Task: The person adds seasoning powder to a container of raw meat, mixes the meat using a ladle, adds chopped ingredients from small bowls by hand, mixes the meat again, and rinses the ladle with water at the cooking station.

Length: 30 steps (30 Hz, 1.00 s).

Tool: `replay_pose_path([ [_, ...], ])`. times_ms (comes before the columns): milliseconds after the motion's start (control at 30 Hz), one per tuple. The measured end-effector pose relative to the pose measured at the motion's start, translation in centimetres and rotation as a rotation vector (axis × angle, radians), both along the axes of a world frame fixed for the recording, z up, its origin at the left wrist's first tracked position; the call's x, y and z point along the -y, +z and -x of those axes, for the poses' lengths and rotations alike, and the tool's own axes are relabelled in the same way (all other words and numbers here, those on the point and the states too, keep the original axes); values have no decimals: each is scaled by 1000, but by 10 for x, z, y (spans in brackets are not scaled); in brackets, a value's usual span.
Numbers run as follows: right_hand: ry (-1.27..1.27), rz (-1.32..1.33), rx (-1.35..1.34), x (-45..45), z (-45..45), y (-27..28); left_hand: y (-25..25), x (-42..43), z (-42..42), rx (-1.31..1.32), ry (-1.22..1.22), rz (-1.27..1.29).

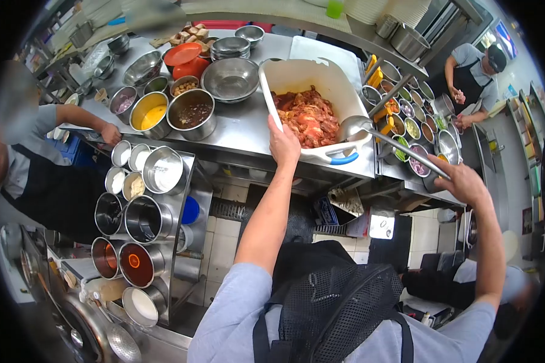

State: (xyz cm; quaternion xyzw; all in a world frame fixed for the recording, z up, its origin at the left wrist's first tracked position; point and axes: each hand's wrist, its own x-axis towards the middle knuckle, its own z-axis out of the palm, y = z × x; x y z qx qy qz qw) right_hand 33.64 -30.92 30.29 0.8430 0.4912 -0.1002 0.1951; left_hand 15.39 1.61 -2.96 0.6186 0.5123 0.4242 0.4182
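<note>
Diagonally, the long-handled steel ladle [406, 150] points its bowl forward-left into the white plastic tub [330, 75] of red sauced meat [309, 118] at the steel counter [242, 124]. The right hand [466, 183] wraps its handle end; the left hand [284, 144] grips the tub's near-left side, fingers partly hidden. Leftward, 2 round steel pots [197, 132] hold yellow and dark-brown liquid.

A pale grey short-sleeved shirt [231, 305] is worn. Black open-weave mesh [339, 299] covers the torso; black straps [261, 339] lie at either side. The left hand [284, 145] and right hand [464, 183] are bare.
</note>
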Motion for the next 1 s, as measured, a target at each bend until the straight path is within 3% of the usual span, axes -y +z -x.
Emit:
replay_pose_path([
  [100,40,140,49,-33,1,-20,2,-1,3,-37,-20,-35],
  [200,104,192,109,-54,-9,-87,5,-3,6,-39,-65,8],
  [400,-39,-30,75,-79,-6,-186,5,-8,7,-72,-97,-5],
  [500,-95,-211,-108,-82,-22,-194,11,-6,7,-105,-84,-1],
  [567,-123,-310,-233,-75,-20,-170,10,-3,6,-119,-73,28],
  [733,-76,-436,-188,-80,-2,-132,5,-3,1,-105,-40,3],
  [867,-33,-471,-153,-114,-3,-151,6,-3,1,-96,-20,-12],
  [1000,88,-322,-58,-103,-31,-177,10,-3,3,-117,-48,60],
])
